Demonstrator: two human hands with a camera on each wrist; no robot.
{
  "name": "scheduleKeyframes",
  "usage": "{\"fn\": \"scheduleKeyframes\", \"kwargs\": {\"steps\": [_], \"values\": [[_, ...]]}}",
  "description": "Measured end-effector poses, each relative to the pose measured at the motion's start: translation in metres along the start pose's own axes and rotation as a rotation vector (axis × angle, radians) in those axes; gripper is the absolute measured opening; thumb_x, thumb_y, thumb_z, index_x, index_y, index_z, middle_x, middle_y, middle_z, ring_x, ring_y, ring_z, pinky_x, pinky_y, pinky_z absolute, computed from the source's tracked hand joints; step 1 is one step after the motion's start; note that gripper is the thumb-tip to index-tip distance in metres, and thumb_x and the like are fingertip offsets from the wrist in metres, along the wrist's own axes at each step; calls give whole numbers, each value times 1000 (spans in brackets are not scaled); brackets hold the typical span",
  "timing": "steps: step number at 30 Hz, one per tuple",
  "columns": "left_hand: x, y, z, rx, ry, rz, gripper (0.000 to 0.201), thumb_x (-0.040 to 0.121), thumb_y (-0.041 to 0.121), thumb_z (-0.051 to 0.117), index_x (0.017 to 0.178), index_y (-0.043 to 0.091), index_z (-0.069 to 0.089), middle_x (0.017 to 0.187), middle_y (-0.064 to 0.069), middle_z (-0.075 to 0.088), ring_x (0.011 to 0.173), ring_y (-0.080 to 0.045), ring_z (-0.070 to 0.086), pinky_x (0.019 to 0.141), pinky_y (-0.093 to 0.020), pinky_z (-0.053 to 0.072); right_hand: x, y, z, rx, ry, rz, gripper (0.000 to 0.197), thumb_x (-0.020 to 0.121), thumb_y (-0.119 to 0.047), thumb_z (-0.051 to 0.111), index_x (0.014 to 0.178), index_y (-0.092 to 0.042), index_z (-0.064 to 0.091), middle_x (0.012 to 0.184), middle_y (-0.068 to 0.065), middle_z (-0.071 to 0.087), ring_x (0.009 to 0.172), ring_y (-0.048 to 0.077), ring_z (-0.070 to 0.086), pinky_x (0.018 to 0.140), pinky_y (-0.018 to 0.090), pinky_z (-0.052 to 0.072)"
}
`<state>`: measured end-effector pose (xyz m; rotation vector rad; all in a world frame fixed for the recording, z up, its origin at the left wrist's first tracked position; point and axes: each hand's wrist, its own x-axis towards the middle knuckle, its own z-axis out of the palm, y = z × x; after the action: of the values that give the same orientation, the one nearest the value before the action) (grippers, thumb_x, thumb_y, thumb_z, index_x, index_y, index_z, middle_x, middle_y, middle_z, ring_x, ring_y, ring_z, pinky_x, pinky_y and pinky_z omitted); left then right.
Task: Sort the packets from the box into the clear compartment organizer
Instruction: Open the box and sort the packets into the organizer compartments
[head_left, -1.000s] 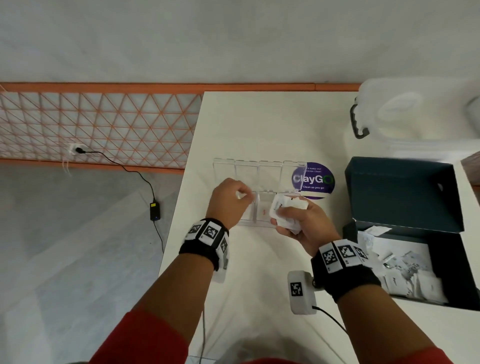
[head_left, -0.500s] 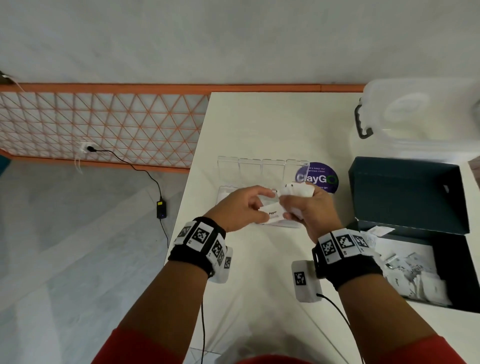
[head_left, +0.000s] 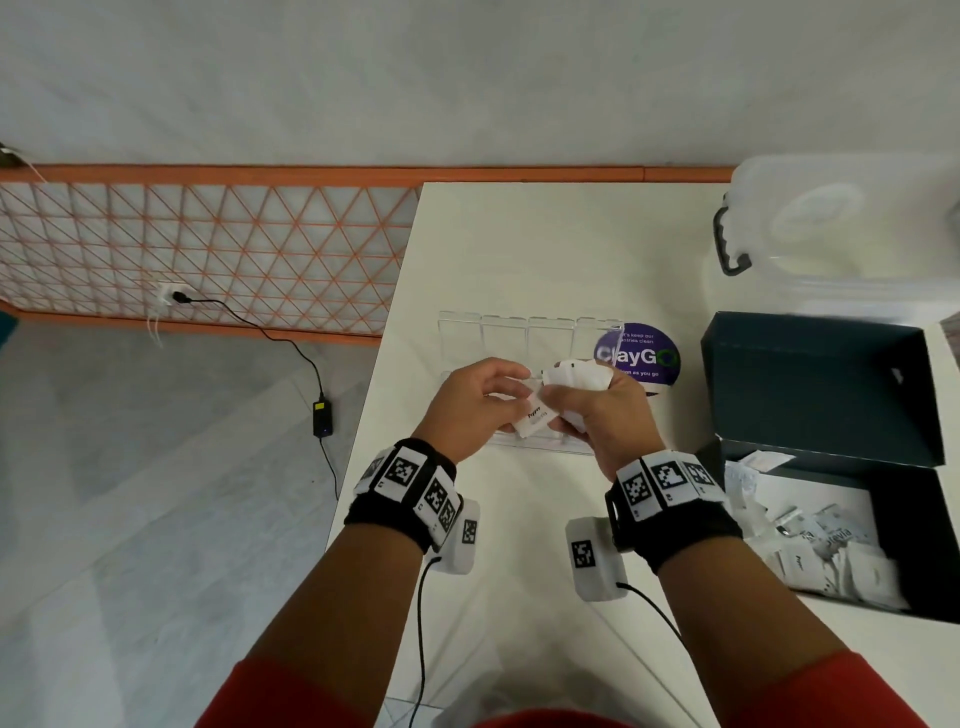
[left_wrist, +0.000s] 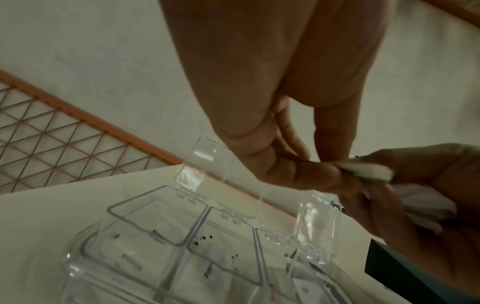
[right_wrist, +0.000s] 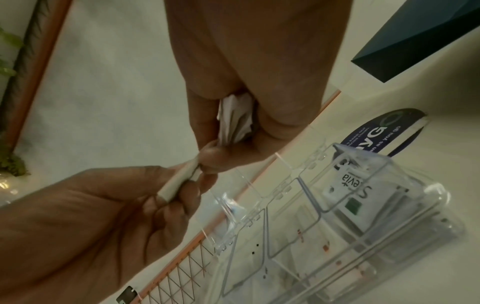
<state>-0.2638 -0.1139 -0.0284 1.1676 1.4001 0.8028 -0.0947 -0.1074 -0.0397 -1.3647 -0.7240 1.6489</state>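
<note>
Sorting partly done: left hand (head_left: 475, 402) pinches pepper packet (head_left: 535, 422) off bunch gripped in right hand (head_left: 597, 410), above organizer (head_left: 530, 332); Stevia packet (right_wrist: 350, 192) already sits in end compartment; many packets remain in box (head_left: 826, 545).

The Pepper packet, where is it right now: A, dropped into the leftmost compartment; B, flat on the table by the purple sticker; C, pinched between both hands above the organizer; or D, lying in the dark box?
C: the Pepper packet is pinched by the left hand and touched by the right hand, which also holds a bundle of packets, above the clear organizer.
</note>
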Motion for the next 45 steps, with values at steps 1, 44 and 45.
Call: {"fn": "scheduleKeyframes", "kwargs": {"steps": [1, 44, 45], "values": [[0, 0, -1, 8, -22, 0, 33, 79, 1, 71, 104, 22, 66, 87, 4, 73, 76, -12, 71, 61, -22, 54, 2, -1, 2, -17, 11, -12, 26, 77, 6, 77, 100, 1, 67, 84, 14, 70, 71, 25, 71, 62, 34, 59], [7, 2, -11, 97, -70, 21, 26, 76, 12, 78, 93, 31, 72, 81, 11, 69, 65, -1, 64, 59, -13, 47, -6, 1, -1, -106, -48, 21, 28, 77, 8, 75, 99, -9, 69, 81, 7, 73, 67, 20, 72, 56, 28, 56], [7, 1, -12, 100, -42, 29, 28, 77, 7, 75, 92, 31, 73, 77, 16, 65, 61, -3, 62, 59, -14, 48, -5, 1, -1, -71, -39, 26, 29, 78, 7, 76, 102, -7, 68, 84, 10, 74, 68, 22, 72, 57, 29, 56]]}}
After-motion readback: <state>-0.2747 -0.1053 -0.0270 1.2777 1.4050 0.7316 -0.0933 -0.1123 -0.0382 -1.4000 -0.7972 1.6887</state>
